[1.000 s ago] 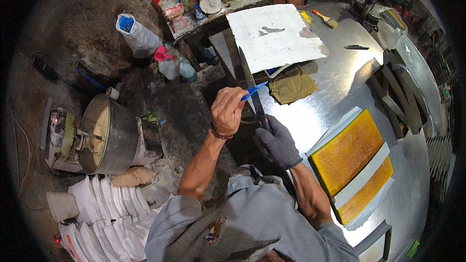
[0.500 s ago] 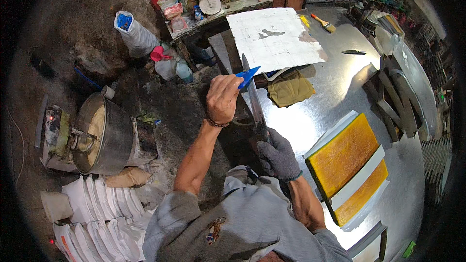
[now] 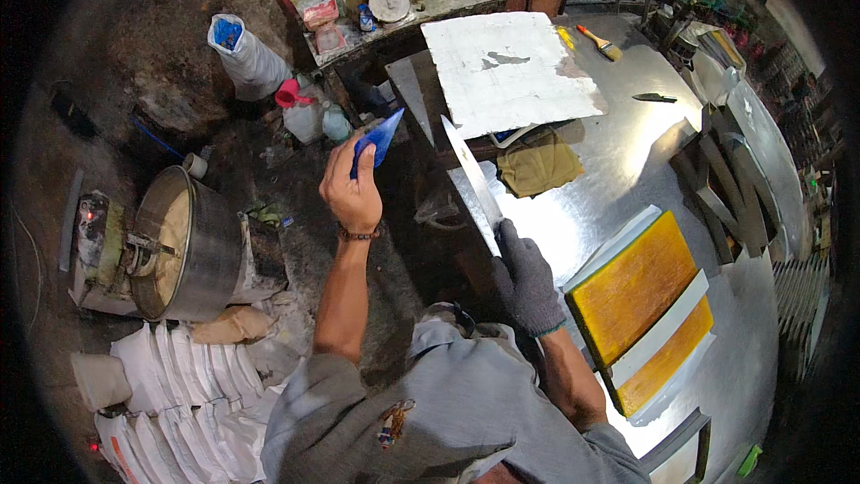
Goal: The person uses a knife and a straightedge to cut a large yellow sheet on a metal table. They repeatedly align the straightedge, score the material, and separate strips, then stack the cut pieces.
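Knife (image 3: 472, 170): up in the right hand (image 3: 528, 280), gloved fingers wrapped round the handle, long blade pointing away from the body over the left edge of the metal table (image 3: 609, 184).
Left hand (image 3: 356, 193): bare, pinching a blue scrap (image 3: 383, 136) between thumb and fingers, left of the blade and well apart from it.
Cut risk: the bare one's my worry tbh. Scrap looks thin, so if it meets the blade it could fold and let a fingertip slide onto the edge.
Grip risk: the glove (image 3: 530, 294) looks knitted, so a slick handle might twist in it. Just a guess.
Tip risk: point sits right by the corner of the white board (image 3: 502, 72); a careless swing could snag that or the cloth (image 3: 537, 164).
Slab risk: yellow slab (image 3: 636, 291) lies mostly uncovered to the right, so anything flicked off the blade could land on it.
Hidden: most of the handle, plus some left fingertips. A flat thing (image 3: 511, 136) pokes out from under the board, no clue what.
Cut off: the metal frame (image 3: 676, 435) near the bottom is partly out of shot.
Hard to tell: whether the tip touches the board or hovers, which edge is sharp, what the scrap's made of.
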`<action>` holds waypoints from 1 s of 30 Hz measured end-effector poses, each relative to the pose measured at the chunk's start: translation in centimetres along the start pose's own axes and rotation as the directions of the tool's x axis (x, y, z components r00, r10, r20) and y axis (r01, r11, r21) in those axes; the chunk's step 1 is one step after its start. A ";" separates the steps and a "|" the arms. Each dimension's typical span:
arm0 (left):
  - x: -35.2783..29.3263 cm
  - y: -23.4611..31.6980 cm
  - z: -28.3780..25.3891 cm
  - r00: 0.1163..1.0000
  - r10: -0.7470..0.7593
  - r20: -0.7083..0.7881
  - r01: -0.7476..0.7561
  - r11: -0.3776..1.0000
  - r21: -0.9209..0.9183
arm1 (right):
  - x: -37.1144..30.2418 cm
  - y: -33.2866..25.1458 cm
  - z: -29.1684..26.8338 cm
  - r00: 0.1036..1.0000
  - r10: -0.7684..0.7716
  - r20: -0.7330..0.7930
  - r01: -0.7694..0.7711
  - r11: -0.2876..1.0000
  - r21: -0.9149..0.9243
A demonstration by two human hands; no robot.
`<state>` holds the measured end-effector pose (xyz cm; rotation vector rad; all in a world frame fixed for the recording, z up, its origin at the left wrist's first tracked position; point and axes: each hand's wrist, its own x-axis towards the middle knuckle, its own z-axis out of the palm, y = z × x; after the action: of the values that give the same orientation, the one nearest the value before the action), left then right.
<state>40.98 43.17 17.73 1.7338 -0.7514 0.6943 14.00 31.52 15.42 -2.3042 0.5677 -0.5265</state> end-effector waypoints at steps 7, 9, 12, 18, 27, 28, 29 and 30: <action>-0.2 1.7 -1.1 0.970 0.198 0.139 -0.195 0.980 -0.034 | 0.8 -1.8 0.2 0.984 0.122 0.132 -0.108 0.988 -0.107; -0.3 3.0 -1.1 0.962 0.200 0.185 -0.190 0.979 -0.071 | 0.9 -1.9 0.8 0.988 0.126 0.088 -0.119 0.990 -0.080; -1.7 4.5 -1.3 0.859 0.409 0.310 -0.385 0.913 -0.137 | 1.2 -1.7 1.9 0.993 0.114 0.013 -0.114 0.993 -0.045; -2.6 3.8 0.0 0.781 0.493 0.383 -0.507 0.859 -0.071 | 1.2 -1.4 2.5 1.000 0.000 -0.023 -0.001 0.999 -0.039; 2.2 0.3 0.4 0.883 0.388 0.263 -0.432 0.892 0.132 | 0.4 -1.9 2.2 0.999 0.043 -0.004 -0.043 0.999 -0.027; 2.3 0.4 0.5 0.902 0.363 0.233 -0.402 0.903 0.150 | 0.4 -1.6 2.3 0.999 0.049 0.001 -0.049 0.998 -0.030; 2.1 1.0 0.3 0.883 0.380 0.278 -0.421 0.901 0.105 | 0.4 -1.4 2.3 0.998 0.056 0.004 -0.056 0.998 -0.032; 1.5 2.0 -0.3 0.860 0.398 0.318 -0.437 0.898 0.059 | 0.5 -1.3 2.2 0.998 0.064 -0.001 -0.064 0.997 -0.045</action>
<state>40.37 42.78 20.07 1.8340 -1.3509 0.7928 15.85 33.23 14.99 -2.3201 0.6564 -0.4872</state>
